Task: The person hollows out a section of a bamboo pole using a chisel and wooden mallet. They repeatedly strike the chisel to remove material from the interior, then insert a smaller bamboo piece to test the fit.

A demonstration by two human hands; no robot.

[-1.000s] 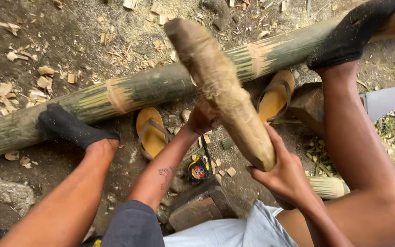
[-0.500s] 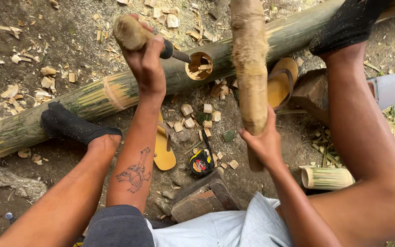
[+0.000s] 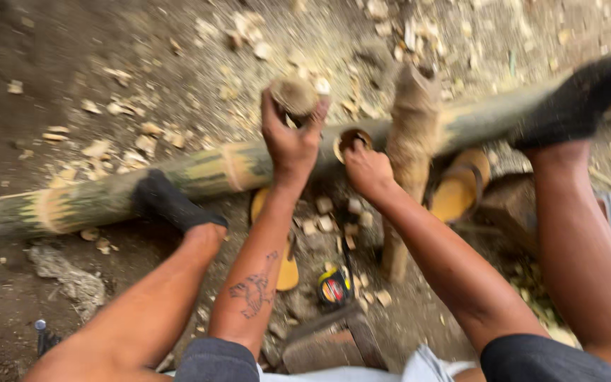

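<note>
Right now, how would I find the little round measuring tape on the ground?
Find the long green bamboo pole lying across the dirt. Look below it, between the person's two forearms, past the scattered wood chips. The tape measure is the small round case, black, yellow and red, the only brightly coloured thing among brown scraps.

A bamboo pole point(image 3: 199, 173) runs across the ground from lower left to upper right of the frame, with one foot point(image 3: 171, 205) on it at left and another point(image 3: 574, 106) at far right. At centre, the left hand point(image 3: 290, 138) holds a chisel handle point(image 3: 293, 94) over the pole; the right hand point(image 3: 365, 168) is just right of it, beside the hole point(image 3: 351, 139). A mallet point(image 3: 408, 163) stands right of that hand. A tape measure point(image 3: 334, 286) lies on the ground below.
</note>
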